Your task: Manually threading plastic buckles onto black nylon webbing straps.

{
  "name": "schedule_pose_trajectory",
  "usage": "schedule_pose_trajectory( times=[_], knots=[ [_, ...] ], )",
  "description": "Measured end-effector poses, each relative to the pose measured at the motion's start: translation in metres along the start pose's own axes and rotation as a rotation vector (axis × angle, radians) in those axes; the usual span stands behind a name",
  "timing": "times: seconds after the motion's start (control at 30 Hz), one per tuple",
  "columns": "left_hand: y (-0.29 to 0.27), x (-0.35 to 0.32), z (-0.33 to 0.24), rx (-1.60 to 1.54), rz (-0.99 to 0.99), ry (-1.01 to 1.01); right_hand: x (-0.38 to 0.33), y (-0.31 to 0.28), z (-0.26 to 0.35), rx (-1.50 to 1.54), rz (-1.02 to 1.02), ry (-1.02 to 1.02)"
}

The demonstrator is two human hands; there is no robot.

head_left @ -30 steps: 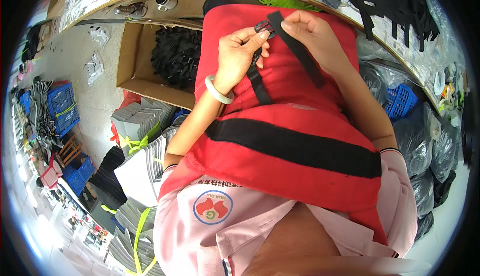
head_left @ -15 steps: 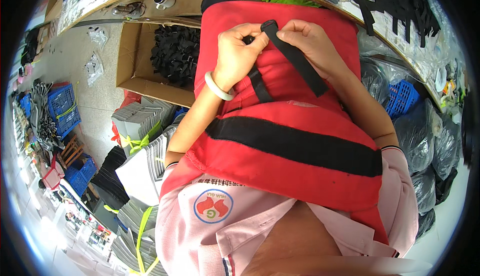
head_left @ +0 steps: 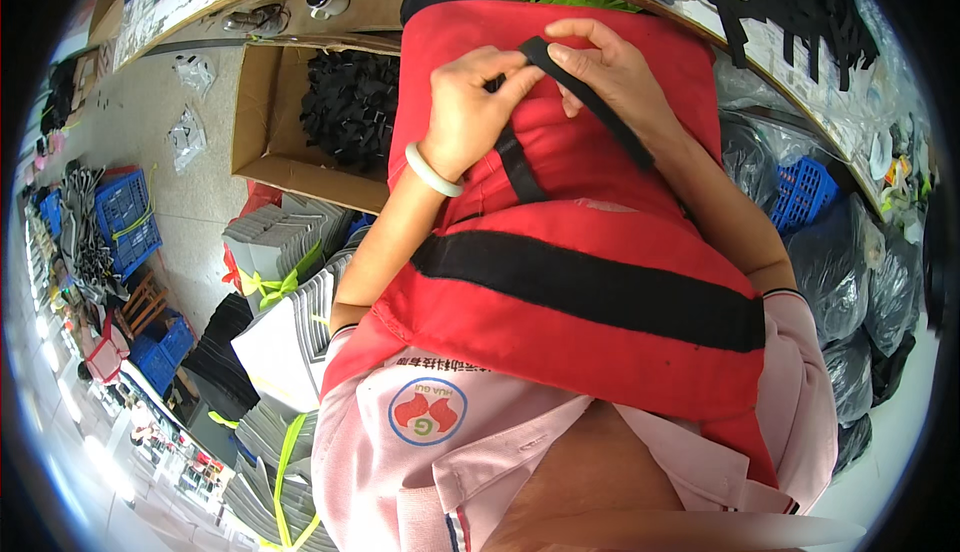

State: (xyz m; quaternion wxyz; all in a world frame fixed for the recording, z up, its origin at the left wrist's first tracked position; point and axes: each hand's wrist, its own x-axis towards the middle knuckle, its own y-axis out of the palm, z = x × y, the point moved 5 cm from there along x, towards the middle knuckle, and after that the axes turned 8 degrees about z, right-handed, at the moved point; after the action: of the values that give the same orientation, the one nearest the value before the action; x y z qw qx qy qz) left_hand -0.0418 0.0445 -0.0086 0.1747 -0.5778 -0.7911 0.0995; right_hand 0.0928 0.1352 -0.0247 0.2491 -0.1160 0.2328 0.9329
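Observation:
My left hand (head_left: 472, 102), with a pale bangle (head_left: 433, 172) at its wrist, is closed in a pinch on the upper end of a black webbing strap (head_left: 590, 98). The strap slants down to the right across my right hand (head_left: 615, 74). That hand's index finger is stretched out and its thumb stands apart from it, beside the strap; one fingertip shows on the strap's other side. Under both hands lies a red apron (head_left: 640, 227) with a wide black band. A second black strip (head_left: 520, 167) rests on the apron below my left hand.
Left of my lap, a cardboard box (head_left: 310, 177) holds many short black strap pieces (head_left: 350, 112). Stacked grey sheets (head_left: 285, 337) with yellow-green ties stand nearer. At the far right, black straps (head_left: 785, 7) hang over a table edge, above a blue basket (head_left: 803, 195) and plastic bags (head_left: 835, 262).
My right hand has loosened its pinch near the strap's upper end, and its fingers have spread. The strap has turned more edge-on. My left hand keeps its pinch, nearly in place.

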Motion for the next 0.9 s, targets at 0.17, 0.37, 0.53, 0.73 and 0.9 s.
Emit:
schedule_pose_trajectory(
  times=[0.17,0.37,0.53,0.73,0.9],
  knots=[
    [0.008,-0.006,0.001,0.057,0.085,0.085,0.005,-0.007,-0.006,0.131,0.049,0.051],
    [0.029,-0.02,0.04,-1.253,0.059,-0.753,0.006,0.0,-0.006,0.056,0.068,0.072],
    [0.024,-0.008,0.026,-1.115,0.004,-0.529,-0.016,0.019,0.046,-0.567,-0.122,-0.618],
    [0.02,-0.003,0.021,-0.847,-0.057,-0.432,-0.006,0.003,0.036,-0.671,-0.008,-0.048],
    [0.018,-0.006,0.01,-0.66,-0.047,-0.359,-0.01,-0.002,0.019,-0.487,-0.053,0.097]
  ],
)
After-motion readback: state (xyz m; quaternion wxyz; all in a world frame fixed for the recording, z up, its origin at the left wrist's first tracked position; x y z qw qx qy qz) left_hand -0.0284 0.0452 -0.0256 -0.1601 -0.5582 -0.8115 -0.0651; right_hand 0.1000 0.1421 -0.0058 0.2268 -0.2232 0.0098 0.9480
